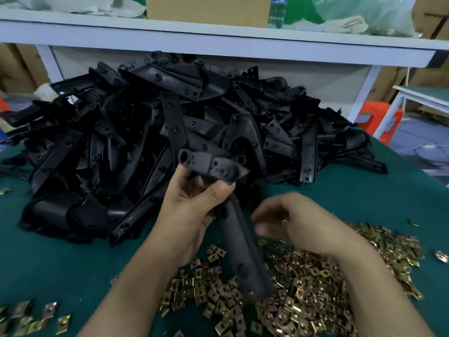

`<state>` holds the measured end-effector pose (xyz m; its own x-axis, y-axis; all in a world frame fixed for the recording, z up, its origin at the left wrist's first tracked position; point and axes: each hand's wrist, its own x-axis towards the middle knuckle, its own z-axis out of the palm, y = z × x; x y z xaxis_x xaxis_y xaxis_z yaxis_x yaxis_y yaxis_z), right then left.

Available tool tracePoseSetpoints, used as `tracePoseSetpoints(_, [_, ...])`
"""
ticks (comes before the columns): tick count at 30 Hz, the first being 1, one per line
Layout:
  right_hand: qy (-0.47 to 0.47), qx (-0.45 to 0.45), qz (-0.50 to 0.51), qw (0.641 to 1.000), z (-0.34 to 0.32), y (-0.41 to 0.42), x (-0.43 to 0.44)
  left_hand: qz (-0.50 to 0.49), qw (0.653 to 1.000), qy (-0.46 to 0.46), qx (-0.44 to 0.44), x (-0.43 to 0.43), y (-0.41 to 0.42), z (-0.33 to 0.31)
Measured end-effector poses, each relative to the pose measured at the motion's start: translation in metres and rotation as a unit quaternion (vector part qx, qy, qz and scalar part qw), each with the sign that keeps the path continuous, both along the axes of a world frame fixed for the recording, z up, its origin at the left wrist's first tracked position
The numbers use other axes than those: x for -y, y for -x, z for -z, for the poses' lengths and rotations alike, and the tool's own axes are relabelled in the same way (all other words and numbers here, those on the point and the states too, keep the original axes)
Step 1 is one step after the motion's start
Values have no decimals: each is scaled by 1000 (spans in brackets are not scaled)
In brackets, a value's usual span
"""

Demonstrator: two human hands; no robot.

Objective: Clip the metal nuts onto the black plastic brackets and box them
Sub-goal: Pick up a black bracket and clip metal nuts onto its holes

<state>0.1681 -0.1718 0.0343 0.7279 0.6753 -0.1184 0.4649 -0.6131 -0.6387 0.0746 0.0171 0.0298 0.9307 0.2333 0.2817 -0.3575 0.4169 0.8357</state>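
Left hand (192,215) grips a long black holed bracket (239,235); right hand (306,224) pinches a brass nut (284,221).

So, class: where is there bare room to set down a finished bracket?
The green mat is bare lower left, between the heap of black plastic brackets and the left hand gripping a long black bracket, and right, between that heap and the brass-coloured metal nuts, which crowd the foreground.
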Motion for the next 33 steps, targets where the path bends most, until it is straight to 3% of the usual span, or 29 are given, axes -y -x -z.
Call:
tracePoseSetpoints(2, [82,22,-1,996,10,-3,2,35,999,-9,-11,-5,2,0])
tracePoseSetpoints(9, [72,67,2,995,27,-1,-6,125,989,-33,-65,-9,3,2])
tracePoseSetpoints(24, [-185,115,46,975,30,3,-16,204,974,70,-76,-5,1,9])
tracePoseSetpoints(29, [-352,33,74,932,21,5,-19,200,975,58,-77,-5,-3,11])
tracePoseSetpoints(33, [-449,-91,92,884,16,10,-20,179,979,42,-90,-7,-6,15])
